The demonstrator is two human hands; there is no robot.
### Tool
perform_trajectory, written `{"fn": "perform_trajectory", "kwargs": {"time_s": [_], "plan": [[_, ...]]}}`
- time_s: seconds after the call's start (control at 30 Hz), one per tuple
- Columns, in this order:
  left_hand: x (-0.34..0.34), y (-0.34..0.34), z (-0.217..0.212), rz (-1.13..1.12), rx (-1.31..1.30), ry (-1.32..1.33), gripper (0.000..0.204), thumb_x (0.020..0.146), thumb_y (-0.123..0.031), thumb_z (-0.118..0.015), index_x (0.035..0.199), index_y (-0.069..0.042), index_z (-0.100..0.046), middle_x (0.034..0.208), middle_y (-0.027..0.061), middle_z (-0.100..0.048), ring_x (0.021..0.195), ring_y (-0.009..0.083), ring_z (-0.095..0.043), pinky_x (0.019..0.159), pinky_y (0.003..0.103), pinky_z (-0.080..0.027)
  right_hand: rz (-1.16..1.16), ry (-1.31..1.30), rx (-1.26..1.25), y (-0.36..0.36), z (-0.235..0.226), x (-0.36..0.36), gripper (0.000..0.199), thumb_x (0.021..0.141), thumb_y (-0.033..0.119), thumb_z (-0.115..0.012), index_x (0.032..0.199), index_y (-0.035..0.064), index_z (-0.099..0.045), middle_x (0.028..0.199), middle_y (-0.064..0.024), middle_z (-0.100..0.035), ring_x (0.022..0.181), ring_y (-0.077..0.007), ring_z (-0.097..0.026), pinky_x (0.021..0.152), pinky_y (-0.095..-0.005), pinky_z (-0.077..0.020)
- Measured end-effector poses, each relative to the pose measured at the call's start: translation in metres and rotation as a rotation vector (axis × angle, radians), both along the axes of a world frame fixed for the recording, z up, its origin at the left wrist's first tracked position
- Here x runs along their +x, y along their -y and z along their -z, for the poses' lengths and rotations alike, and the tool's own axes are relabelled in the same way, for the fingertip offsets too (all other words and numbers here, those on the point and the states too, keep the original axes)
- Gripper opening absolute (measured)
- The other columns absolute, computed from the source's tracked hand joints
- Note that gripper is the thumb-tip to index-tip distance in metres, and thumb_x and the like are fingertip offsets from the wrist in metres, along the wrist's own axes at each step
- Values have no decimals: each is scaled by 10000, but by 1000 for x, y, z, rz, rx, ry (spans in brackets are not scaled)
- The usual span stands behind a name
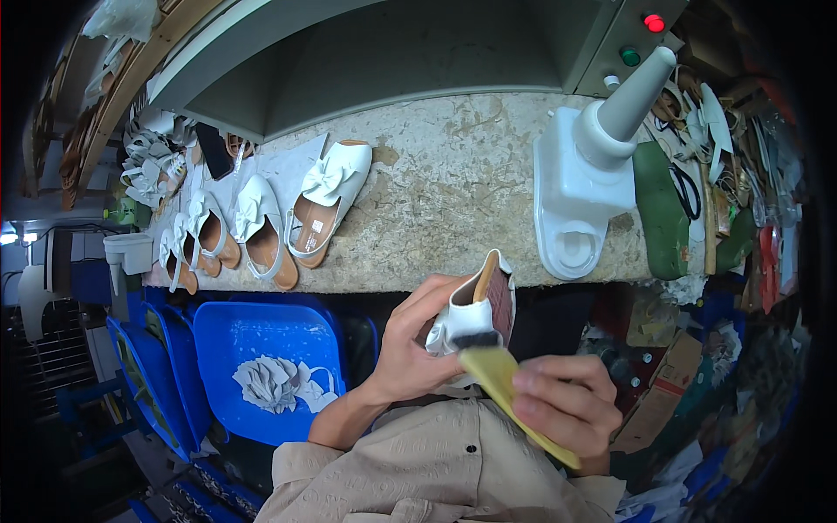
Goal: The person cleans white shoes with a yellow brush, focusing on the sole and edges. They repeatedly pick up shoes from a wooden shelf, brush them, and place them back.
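My left hand is closed around a white sandal, held in front of my body just off the bench edge with its brown patterned sole facing right. In my right hand is a brush with a flat yellow handle. Its dark bristles press against the near end of the sandal, slightly blurred. Several white sandals with bows and tan insoles, among them a large one, stand in a row on the left of the worn bench.
A white device with a grey cone-shaped nozzle stands on the bench's right, beside a green sole-shaped piece. A grey hood with lit buttons rises behind. Below left, a blue chair seat bears white strips. A phone lies back left.
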State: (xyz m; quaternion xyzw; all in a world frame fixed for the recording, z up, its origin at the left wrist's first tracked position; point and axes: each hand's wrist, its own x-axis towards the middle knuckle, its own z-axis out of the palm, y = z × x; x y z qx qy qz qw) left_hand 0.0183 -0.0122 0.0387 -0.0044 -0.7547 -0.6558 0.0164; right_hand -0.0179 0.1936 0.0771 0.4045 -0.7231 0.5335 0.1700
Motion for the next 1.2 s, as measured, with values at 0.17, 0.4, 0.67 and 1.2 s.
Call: {"fn": "perform_trajectory", "kwargs": {"time_s": [0.17,0.4,0.67,1.2], "plan": [[2,2,7,-1,77,65,681,697,-252,-882,1229,50,-582,1123,79,-588,1021,164,-573,904,302,-447,-63,133,-114,-4,5,-7,254,714,11,-768,958,-13,-705,936,-143,-714,792,-258,-669,636,-305,-573],[-8,0,27,-390,953,427,672,996,-562,-370,1431,-50,-382,1342,145,-545,1168,287,-589,1012,429,-480,324,598,-13,-84,24,-61,167,850,-41,-675,1015,-50,-648,967,-132,-673,833,-153,-631,747,-267,-515],[9,16,56,-326,1368,477,566,986,-350,-476,1418,3,-381,1358,202,-524,1208,329,-558,1036,476,-452,-15,483,426,-87,35,-123,179,791,-27,-726,968,-15,-706,858,-116,-705,752,-202,-670,674,-304,-519],[13,6,57,-427,990,482,842,900,-594,-482,1480,-17,-278,1361,248,-490,1170,417,-573,945,494,-527,-11,1072,183,-82,60,-131,189,880,40,-687,1042,-52,-655,915,-97,-696,790,-139,-669,695,-255,-542]]}}
